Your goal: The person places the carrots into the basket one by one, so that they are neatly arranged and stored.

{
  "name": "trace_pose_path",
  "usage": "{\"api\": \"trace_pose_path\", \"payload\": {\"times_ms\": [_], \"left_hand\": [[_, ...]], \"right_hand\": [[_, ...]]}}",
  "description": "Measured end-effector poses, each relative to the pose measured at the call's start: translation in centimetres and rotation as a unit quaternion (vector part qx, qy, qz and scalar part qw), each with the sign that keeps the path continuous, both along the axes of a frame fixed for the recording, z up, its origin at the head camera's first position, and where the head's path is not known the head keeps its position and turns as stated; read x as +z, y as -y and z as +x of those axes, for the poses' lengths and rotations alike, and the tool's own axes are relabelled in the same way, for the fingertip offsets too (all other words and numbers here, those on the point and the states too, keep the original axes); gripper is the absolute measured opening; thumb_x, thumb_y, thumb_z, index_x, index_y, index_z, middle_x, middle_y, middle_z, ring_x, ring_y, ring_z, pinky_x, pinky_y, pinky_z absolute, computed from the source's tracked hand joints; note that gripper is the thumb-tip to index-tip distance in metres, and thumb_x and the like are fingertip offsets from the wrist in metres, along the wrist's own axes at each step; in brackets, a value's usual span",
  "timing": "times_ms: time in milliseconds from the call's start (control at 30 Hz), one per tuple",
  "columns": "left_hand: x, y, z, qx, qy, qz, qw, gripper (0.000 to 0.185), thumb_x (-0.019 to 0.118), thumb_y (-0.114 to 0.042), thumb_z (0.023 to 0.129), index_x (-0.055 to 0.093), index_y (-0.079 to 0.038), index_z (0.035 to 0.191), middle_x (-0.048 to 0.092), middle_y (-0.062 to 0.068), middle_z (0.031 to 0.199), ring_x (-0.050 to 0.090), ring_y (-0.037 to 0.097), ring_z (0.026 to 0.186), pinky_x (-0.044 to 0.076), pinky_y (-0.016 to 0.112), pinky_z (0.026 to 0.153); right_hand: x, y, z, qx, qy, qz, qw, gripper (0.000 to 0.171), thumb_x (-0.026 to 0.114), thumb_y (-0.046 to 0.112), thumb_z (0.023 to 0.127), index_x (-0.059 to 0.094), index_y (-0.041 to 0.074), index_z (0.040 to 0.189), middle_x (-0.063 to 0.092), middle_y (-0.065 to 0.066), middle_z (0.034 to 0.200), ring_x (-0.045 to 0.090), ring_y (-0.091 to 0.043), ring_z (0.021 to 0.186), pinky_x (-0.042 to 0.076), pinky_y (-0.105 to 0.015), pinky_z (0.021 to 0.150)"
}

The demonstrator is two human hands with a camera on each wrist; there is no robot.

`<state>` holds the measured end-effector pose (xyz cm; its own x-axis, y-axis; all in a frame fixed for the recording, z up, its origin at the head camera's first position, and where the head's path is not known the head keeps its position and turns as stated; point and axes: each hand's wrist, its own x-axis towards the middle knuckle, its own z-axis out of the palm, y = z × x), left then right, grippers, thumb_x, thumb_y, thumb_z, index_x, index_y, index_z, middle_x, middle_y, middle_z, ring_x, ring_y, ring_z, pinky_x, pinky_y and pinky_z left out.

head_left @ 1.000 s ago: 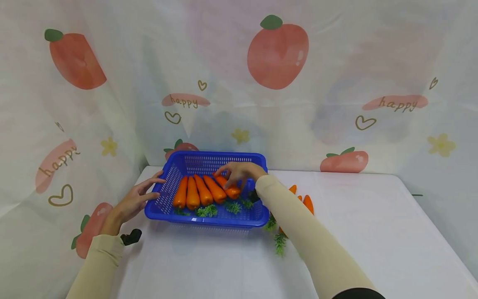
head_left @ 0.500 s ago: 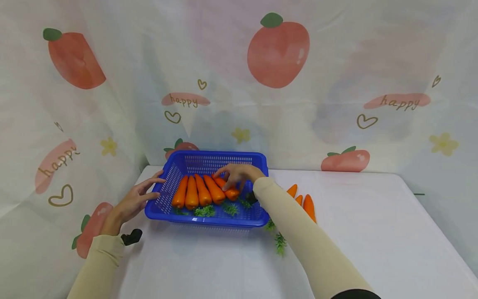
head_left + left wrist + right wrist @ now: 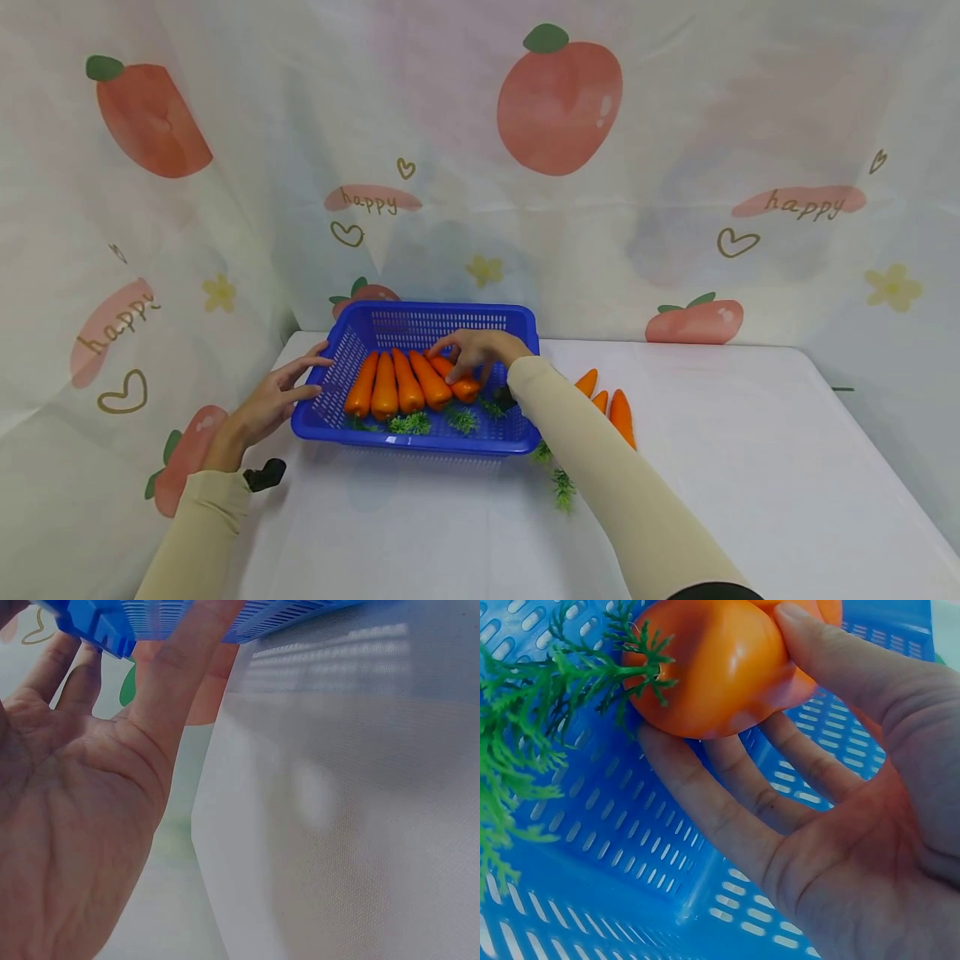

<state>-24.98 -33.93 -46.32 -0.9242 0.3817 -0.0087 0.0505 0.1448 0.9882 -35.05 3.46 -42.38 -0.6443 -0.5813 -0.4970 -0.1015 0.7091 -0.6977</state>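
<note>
Carrots (image 3: 407, 383) lay in the blue basket (image 3: 420, 443) below frame centre; the right hand's (image 3: 482, 347) grip held one, the left hand (image 3: 272, 404), grip wide, touched the rim.

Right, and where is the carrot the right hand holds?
In the head view, the carrot lies inside the blue basket, at the right end of the row of carrots, under the right hand.
</note>
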Motion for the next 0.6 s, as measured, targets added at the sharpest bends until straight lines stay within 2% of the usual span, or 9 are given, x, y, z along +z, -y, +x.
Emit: {"api": "trace_pose_path", "payload": {"times_ms": [300, 600], "left_hand": [[0.19, -0.14, 0.08, 0.003, -0.001, -0.005, 1.0, 0.051, 0.06, -0.011, 0.103, 0.045, -0.005, 0.151, 0.006, -0.002, 0.174, 0.005, 0.046, 0.155, 0.058, 0.039, 0.093], [0.21, -0.22, 0.16, 0.002, 0.002, -0.005, 1.0, 0.052, 0.06, -0.011, 0.103, 0.044, -0.004, 0.152, 0.006, -0.002, 0.174, 0.005, 0.046, 0.155, 0.058, 0.039, 0.093]], "right_hand": [[-0.06, -0.02, -0.12, -0.001, 0.002, 0.003, 1.0, 0.059, 0.072, 0.012, 0.097, 0.053, 0.028, 0.151, 0.048, -0.019, 0.148, 0.061, -0.031, 0.116, 0.063, -0.044, 0.077], [0.49, 0.09, 0.42, 0.025, -0.009, 0.022, 0.999, 0.063, 0.071, 0.017, 0.098, 0.047, 0.03, 0.155, 0.046, -0.019, 0.147, 0.057, -0.032, 0.122, 0.062, -0.045, 0.082]]}}
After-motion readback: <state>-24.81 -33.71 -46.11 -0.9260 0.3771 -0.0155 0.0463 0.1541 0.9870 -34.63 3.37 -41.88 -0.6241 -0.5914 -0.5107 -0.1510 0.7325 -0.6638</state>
